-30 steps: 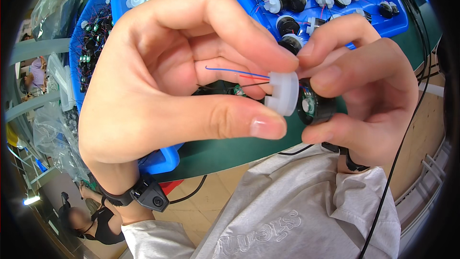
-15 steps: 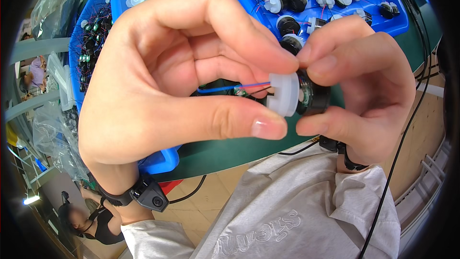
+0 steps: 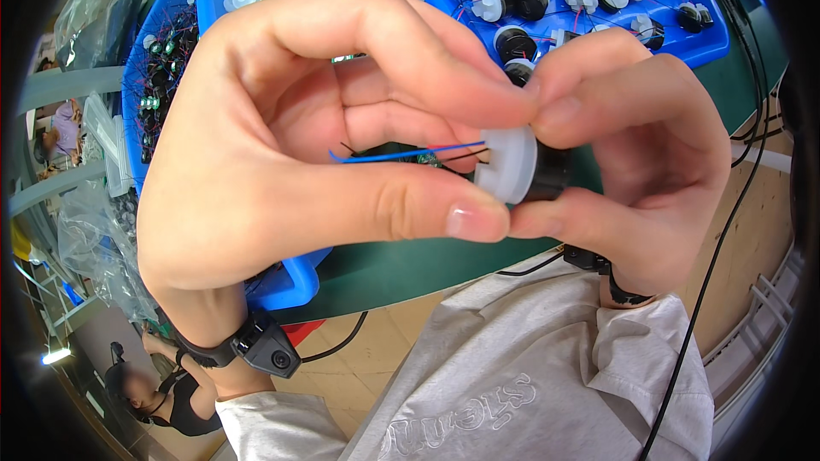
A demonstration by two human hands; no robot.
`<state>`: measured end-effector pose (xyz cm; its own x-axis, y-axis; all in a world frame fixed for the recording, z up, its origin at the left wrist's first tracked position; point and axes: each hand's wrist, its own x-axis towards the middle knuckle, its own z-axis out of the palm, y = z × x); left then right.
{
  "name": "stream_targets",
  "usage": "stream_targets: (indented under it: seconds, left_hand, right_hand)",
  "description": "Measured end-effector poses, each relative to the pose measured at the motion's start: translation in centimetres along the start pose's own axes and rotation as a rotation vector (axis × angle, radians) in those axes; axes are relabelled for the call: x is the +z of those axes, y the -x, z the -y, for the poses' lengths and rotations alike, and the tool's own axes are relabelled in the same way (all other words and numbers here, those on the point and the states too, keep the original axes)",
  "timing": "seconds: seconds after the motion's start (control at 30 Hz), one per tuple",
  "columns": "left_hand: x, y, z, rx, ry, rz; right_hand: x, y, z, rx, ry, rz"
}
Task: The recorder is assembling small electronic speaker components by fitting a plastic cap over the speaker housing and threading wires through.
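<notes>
White plastic cap (image 3: 514, 164), probably light, stiff, is touching a black cup (image 3: 549, 174) mid-air; left hand (image 3: 307, 128) is pinching the cap, right hand (image 3: 636, 145) the cup; rims are likely offering safer hold than delicate wires (image 3: 401, 154).

A green table (image 3: 376, 277) stands over tan floor tiles (image 3: 389, 340); a lamp (image 3: 56, 357) glows left, pale rails (image 3: 752, 340) right.

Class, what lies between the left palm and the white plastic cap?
In the head view, thin wires, the clearest one blue, run from the white plastic cap toward the palm of the left hand.
</notes>
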<state>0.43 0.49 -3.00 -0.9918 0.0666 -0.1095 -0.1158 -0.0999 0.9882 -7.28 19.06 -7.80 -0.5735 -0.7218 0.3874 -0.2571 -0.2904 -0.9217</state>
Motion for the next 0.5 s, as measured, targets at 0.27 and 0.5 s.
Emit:
stream_targets:
  seconds: [0.27, 0.5]
  left_hand:
    - [-0.9, 0.4, -0.5, -0.127, -0.026, 0.012]
    - [0.8, -0.6, -1.2, -0.212, 0.099, -0.056]
  right_hand:
    - [0.8, -0.4, -0.7, -0.132, 0.000, -0.050]
    - [-0.8, -1.0, 0.9, -0.377, 0.497, 0.069]
